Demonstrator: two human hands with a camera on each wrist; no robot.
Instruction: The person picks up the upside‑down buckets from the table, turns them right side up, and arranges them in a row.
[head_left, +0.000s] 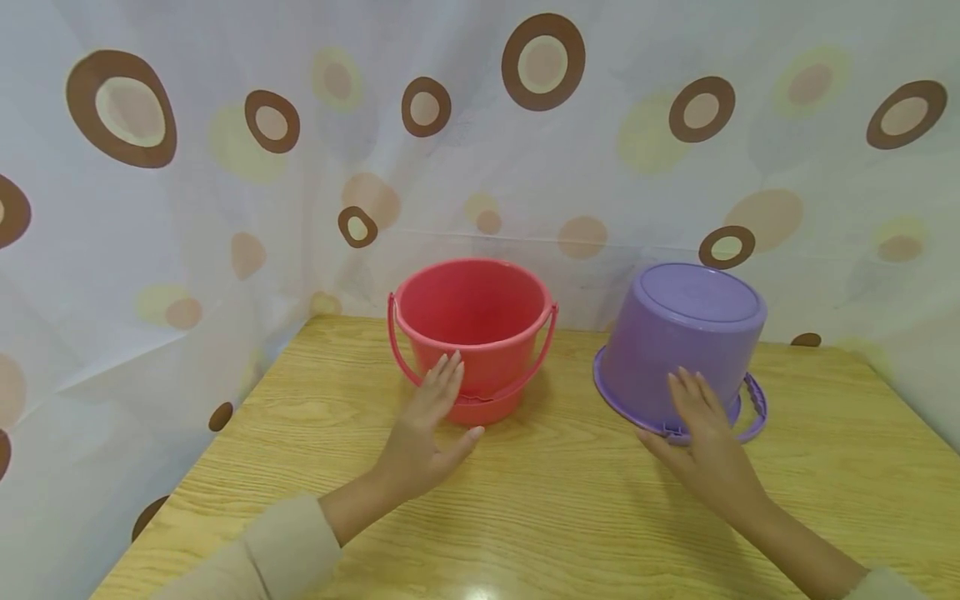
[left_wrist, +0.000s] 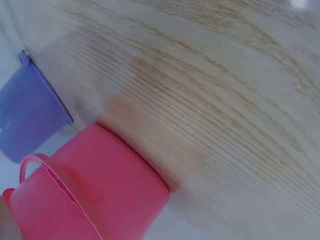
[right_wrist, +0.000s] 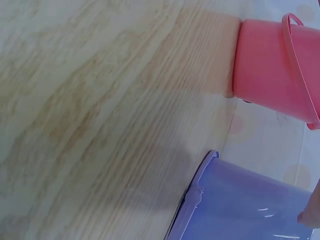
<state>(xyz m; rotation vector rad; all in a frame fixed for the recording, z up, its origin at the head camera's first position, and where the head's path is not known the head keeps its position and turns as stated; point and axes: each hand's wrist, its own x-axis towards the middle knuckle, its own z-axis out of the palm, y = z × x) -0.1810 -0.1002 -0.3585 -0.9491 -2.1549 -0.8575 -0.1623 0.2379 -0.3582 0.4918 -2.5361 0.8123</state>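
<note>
A red bucket (head_left: 480,367) stands upright on the wooden table, its mouth up and its handle hanging down across the front. To its right a purple bucket (head_left: 675,358) sits upside down, base up, with its handle (head_left: 757,408) lying out at the rim on the right. My left hand (head_left: 423,437) is in front of the red bucket with straight, spread fingers that overlap its front side in the head view. Before the purple bucket my right hand (head_left: 705,450) is likewise spread, fingertips over its lower side. Neither hand holds anything.
The wooden table (head_left: 547,508) reaches back to a white curtain (head_left: 465,175) printed with brown and yellow circles. This curtain also hangs along the left and right sides. A stretch of table lies between the two buckets.
</note>
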